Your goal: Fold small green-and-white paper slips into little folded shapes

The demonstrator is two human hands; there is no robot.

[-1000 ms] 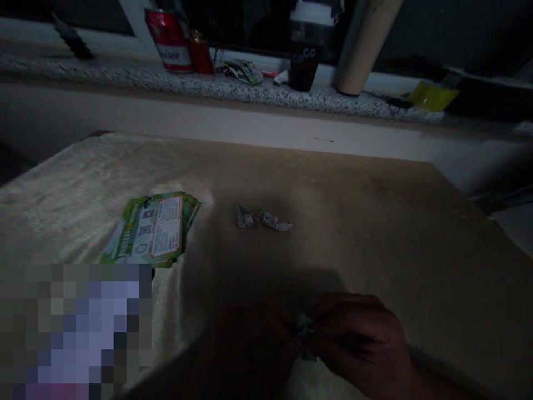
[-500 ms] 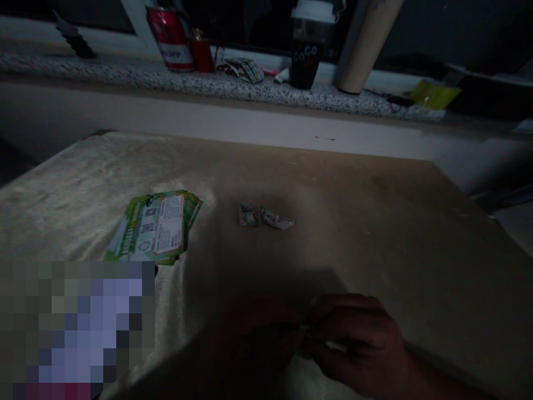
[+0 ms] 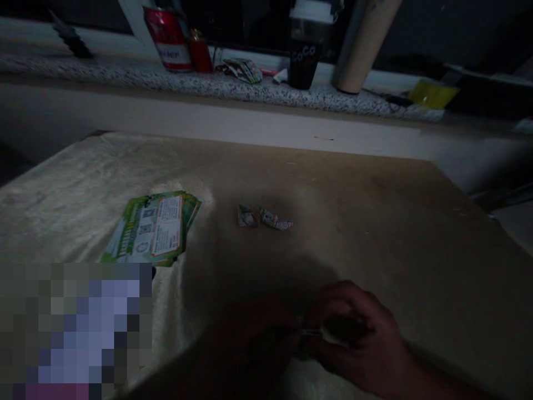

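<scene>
Low in the dim head view, my left hand [image 3: 262, 339] is closed, its fingers meeting those of my right hand. My right hand [image 3: 366, 339] is curled, thumb and fingertips pinched together with a gap inside the curl. Between the two sets of fingertips is a small thin thing [image 3: 308, 332], too dark and too covered to name. Beyond the hands, two small folded pieces of printed paper, one squarish [image 3: 249, 216] and one longer [image 3: 277, 220], lie side by side on the cloth-covered table [image 3: 400, 233]. Neither hand touches them.
A fanned stack of green printed leaflets [image 3: 154, 228] lies left of the folded papers. A pixelated patch hides the lower left. On the granite sill [image 3: 266, 91] stand a red can [image 3: 169, 39], a red lighter [image 3: 201, 53], a lidded cup [image 3: 308, 50] and a tall tan cylinder [image 3: 368, 50].
My right fingers have shifted and arched higher, widening the gap between thumb and fingers. The thing at the fingertips shows at a different angle. The papers stay in place.
</scene>
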